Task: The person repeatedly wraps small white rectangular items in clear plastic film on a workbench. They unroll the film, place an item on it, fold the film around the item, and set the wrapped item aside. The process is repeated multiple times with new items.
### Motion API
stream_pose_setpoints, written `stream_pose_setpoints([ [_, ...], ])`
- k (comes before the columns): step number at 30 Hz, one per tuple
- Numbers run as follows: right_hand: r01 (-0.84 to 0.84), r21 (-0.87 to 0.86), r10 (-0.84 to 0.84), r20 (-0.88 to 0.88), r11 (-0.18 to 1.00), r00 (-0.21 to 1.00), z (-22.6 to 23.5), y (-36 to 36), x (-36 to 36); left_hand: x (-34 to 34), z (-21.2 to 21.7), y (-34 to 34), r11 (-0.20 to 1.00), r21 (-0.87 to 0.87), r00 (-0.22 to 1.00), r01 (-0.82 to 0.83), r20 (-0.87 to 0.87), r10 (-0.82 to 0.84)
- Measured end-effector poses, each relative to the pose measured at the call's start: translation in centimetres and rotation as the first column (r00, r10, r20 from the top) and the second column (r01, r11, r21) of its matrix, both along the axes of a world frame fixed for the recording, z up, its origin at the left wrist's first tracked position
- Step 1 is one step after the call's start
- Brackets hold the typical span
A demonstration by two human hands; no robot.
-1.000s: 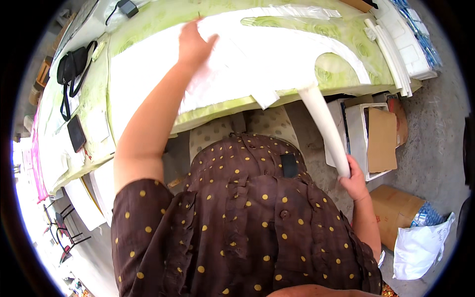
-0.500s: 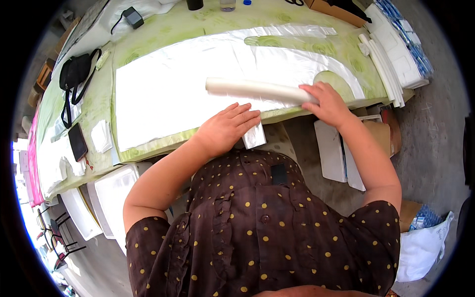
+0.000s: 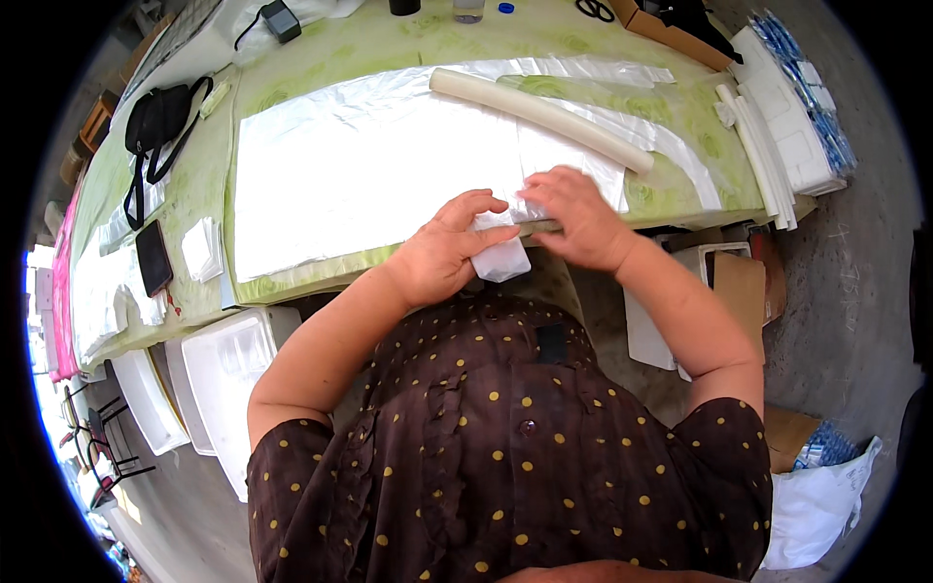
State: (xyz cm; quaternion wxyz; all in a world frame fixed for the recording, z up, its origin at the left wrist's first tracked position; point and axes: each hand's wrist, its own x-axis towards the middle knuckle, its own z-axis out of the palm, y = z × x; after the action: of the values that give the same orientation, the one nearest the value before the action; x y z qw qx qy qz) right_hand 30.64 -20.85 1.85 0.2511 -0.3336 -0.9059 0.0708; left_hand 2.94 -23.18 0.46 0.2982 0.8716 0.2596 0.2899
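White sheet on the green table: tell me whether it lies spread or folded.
Mostly spread: the white sheet lies flat across the table. Its near corner hangs over the edge under the left hand and right hand.

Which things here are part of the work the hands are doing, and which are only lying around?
In use:
left hand
right hand
small white folded piece
large white sheet
white roll

Lying about:
black bag
dark phone
scissors
white foam trays
cardboard box
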Motion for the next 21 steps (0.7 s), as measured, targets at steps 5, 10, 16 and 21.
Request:
stream_pose_setpoints([
  [5,0.050,-0.251,-0.080,-0.111,0.967,0.991,-1.4,-0.4,-3.5,-0.3,-0.4,0.0,0.951,-0.294,0.979,-0.090,0.148,0.139],
  [10,0.262,-0.690,-0.449,-0.102,0.674,0.888,-0.6,1.3,-6.0,0.5,0.9,1.8,0.637,-0.736,0.837,-0.230,0.185,0.515],
  [16,0.355,-0.774,-0.563,-0.002,0.524,0.826,-0.5,4.1,-6.6,1.2,-0.8,2.6,0.670,-0.639,0.716,-0.378,0.257,0.649],
  [21,0.308,-0.848,-0.643,-0.049,0.431,0.764,-0.5,4.2,-6.6,1.4,-0.6,1.9,0.845,-0.274,0.856,-0.459,0.118,0.503],
])
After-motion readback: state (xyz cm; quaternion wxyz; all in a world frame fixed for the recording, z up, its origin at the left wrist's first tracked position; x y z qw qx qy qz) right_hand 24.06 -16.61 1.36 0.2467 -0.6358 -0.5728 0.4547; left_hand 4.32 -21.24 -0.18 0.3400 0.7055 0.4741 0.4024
